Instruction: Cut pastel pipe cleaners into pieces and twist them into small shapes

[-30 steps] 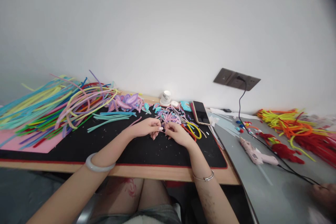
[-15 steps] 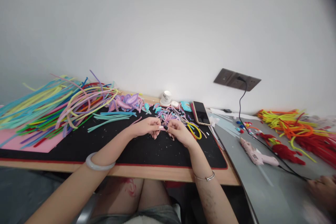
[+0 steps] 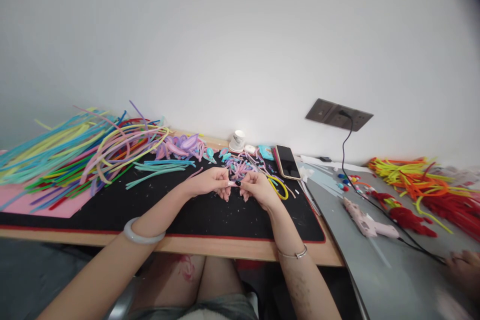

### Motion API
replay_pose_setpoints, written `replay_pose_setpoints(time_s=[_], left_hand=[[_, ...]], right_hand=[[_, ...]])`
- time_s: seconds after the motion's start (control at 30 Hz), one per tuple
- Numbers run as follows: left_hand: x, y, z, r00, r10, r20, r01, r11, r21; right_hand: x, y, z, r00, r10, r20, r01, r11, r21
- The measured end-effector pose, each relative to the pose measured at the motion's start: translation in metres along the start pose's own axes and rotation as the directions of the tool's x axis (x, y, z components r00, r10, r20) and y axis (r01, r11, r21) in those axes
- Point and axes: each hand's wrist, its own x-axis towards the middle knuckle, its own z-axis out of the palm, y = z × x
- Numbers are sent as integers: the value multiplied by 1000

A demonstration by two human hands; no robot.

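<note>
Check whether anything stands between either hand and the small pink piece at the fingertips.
Nothing visible does: the left hand and right hand pinch the small pink piece from either side. The pile of pastel strips lies just beyond them, not in between.

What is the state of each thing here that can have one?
Left hand: pinching a small pink piece
Right hand: pinching the same piece
Smartphone: lying face up, screen dark
Dark plug: inserted in the wall socket
Glue gun: lying on its side; whether hot, cannot tell
Yellow-handled tool: partly hidden; open or shut unclear
</note>
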Motion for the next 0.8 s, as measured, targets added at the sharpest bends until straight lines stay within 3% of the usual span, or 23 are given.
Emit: replay_pose_setpoints(time_s=[0.13,0.23,0.33,0.5,0.63,0.73,0.8], left_hand=[[2,0,0,999,28,-31,-29,999,-24],[3,1,1,994,67,-81,-77,989,-126],[3,4,4,982,126,-139,-149,974,-169],[3,5,5,958,222,-182,-231,973,-28],[5,-1,2,910,295,-290,-323,945,-52],[8,-4,0,904,254,-343,-319,936,-148],[9,-5,-1,899,223,-377,-324,918,-230]], right_hand=[[0,2,-1,1000,-10,-14,11,997,80],[2,2,1,999,33,-29,-24,965,261],[7,1,8,994,106,13,-99,870,484],[16,-3,30,968,197,156,-249,666,703],[20,-9,48,958,173,231,-288,528,799],[21,-13,56,964,141,225,-266,521,811],[22,-12,55,972,127,196,-233,591,772]])
